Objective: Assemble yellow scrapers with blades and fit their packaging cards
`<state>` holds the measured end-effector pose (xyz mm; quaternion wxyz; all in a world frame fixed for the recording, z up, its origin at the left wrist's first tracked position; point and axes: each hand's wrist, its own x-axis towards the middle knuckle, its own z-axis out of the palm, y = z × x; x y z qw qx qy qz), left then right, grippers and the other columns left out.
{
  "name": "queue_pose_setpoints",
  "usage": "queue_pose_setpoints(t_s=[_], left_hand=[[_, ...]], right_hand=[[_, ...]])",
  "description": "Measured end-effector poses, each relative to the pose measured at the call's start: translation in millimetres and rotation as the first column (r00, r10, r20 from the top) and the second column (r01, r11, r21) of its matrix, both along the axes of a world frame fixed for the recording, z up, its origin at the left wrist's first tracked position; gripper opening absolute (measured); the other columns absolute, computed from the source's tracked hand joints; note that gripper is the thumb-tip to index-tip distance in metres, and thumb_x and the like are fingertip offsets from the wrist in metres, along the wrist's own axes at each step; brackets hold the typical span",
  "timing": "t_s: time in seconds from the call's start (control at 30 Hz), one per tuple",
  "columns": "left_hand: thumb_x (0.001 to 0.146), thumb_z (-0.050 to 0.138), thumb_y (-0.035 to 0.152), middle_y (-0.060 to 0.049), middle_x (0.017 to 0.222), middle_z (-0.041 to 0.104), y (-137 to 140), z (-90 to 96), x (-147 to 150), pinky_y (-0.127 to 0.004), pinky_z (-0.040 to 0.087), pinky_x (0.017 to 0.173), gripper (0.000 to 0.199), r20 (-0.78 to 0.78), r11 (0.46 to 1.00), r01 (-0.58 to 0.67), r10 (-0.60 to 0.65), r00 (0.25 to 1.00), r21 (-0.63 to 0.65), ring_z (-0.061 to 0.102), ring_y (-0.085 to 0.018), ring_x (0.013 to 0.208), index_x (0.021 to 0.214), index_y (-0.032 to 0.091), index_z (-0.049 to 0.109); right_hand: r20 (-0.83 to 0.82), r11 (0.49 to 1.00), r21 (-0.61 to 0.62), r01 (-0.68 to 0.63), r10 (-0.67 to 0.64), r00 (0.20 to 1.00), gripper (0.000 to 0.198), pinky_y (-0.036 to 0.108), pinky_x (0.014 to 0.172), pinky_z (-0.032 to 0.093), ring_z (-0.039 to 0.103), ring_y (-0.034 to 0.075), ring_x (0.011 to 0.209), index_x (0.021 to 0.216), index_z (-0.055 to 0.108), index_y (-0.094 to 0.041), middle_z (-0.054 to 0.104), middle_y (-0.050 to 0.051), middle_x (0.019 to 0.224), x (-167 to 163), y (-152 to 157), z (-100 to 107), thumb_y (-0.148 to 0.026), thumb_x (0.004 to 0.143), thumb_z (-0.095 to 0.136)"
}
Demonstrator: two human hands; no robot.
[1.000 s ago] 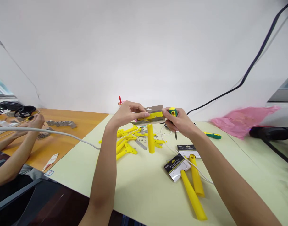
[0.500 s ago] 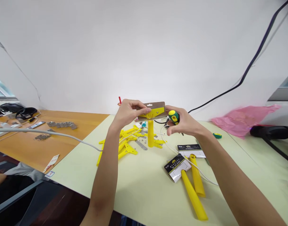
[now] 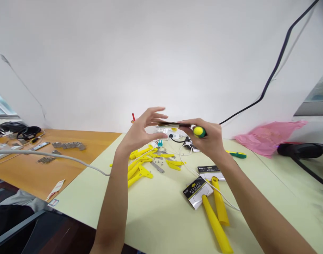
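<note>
We are holding a flat scraper (image 3: 172,124) above the counter (image 3: 156,215), its long side running left to right. Only its thin edge is showing; its face is hiding. Our right hand (image 3: 211,137) is gripping it and a screwdriver (image 3: 199,132), whose tip is hiding. Our left hand (image 3: 140,132) is making a wide C around the left end. The cards (image 3: 198,194) are showing writing too tiny to read.

Within the grip, the tool handle (image 3: 199,132) looks smooth plastic; below it, the flat strip (image 3: 157,167) is dull metal; rightward, the bag (image 3: 269,137) is wrinkled plastic.
</note>
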<state>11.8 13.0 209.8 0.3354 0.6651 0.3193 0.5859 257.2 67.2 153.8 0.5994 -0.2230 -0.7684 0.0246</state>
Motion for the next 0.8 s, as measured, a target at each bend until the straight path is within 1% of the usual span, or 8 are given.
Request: queue_pose_setpoints(t_s=[0.07,0.17,0.3,0.4,0.5,0.57,0.67,0.8], left_hand=[[0.073,0.09,0.006,-0.011,0.117,0.079,5,-4.2,-1,-0.046,0.062,0.102,0.031,-0.059,0.992,-0.083,0.089,0.994,0.098,0.07,-0.033,0.125,0.097,0.023,0.08],[0.073,0.084,0.003,-0.009,0.112,0.081,17,-11.6,-5,-0.05,0.06,0.102,0.027,-0.13,0.947,-0.182,0.222,0.966,0.266,0.068,-0.034,0.124,0.086,0.026,0.081],[0.082,0.086,0.017,-0.008,0.108,0.081,18,-12.8,-11,-0.047,0.059,0.102,0.013,-0.222,0.895,-0.189,0.296,0.929,0.404,0.071,-0.031,0.114,0.089,0.026,0.081],[0.086,0.089,0.033,-0.008,0.102,0.08,9,-9.1,-13,-0.04,0.062,0.087,0.015,-0.311,0.939,-0.158,0.255,0.915,0.305,0.076,-0.028,0.102,0.092,0.024,0.078],[0.08,0.095,0.039,-0.007,0.086,0.077,5,-8.6,-13,-0.035,0.06,0.073,0.03,-0.347,0.994,-0.069,0.094,0.933,0.084,0.078,-0.026,0.085,0.087,0.021,0.072],[0.079,0.096,0.039,-0.008,0.081,0.076,9,-11.9,-12,-0.035,0.059,0.069,0.034,-0.307,0.999,0.021,-0.033,0.951,-0.04,0.079,-0.026,0.079,0.087,0.02,0.069],[0.077,0.098,0.037,-0.01,0.082,0.078,24,-20.9,-10,-0.036,0.061,0.068,0.037,-0.232,0.985,0.098,-0.131,0.964,-0.145,0.079,-0.027,0.075,0.088,0.018,0.069],[0.075,0.099,0.039,-0.008,0.076,0.075,48,-36.8,-6,-0.033,0.061,0.062,0.041,-0.232,0.966,0.08,-0.138,0.963,-0.245,0.079,-0.026,0.067,0.085,0.017,0.066]], right_hand=[[0.131,0.99,0.138,0.009,-0.027,0.991,0.021,0.035,0.082,0.059,0.08,0.024,0.101,0.119,0.079,-0.028,0.083,0.008,0.124,1,-3,-3,-0.028,0.104,0.064],[0.275,0.981,0.188,0.05,-0.102,0.956,0.027,0.034,0.071,0.057,0.081,0.023,0.093,0.119,0.08,-0.029,0.079,0.01,0.137,-2,-8,-8,-0.024,0.104,0.058],[0.137,0.992,0.127,0.0,-0.017,0.99,0.021,0.035,0.08,0.059,0.08,0.025,0.102,0.116,0.079,-0.027,0.082,0.009,0.127,-11,-15,-3,-0.027,0.104,0.062],[-0.023,0.998,-0.064,0.015,-0.016,1.0,0.015,0.036,0.076,0.058,0.076,0.024,0.084,0.101,0.078,-0.025,0.082,0.006,0.095,-10,-18,7,-0.04,0.099,0.074],[0.048,0.969,-0.245,0.035,-0.024,0.999,0.029,0.034,0.064,0.052,0.069,0.022,0.072,0.09,0.073,-0.023,0.073,0.004,0.08,-2,-19,19,-0.051,0.096,0.079],[0.103,0.979,-0.191,0.075,-0.056,0.993,0.034,0.034,0.068,0.053,0.072,0.024,0.082,0.102,0.074,-0.022,0.077,0.007,0.093,3,-23,26,-0.056,0.096,0.078],[0.119,0.982,0.042,0.183,-0.187,0.975,0.051,0.033,0.066,0.053,0.072,0.023,0.084,0.122,0.071,-0.022,0.078,0.01,0.11,4,-44,34,-0.064,0.094,0.076],[0.273,0.963,0.271,-0.006,-0.071,0.959,0.029,0.034,0.048,0.038,0.051,0.015,0.05,0.112,0.073,-0.029,0.062,-0.001,0.065,-14,-104,33,-0.054,0.104,0.061]])
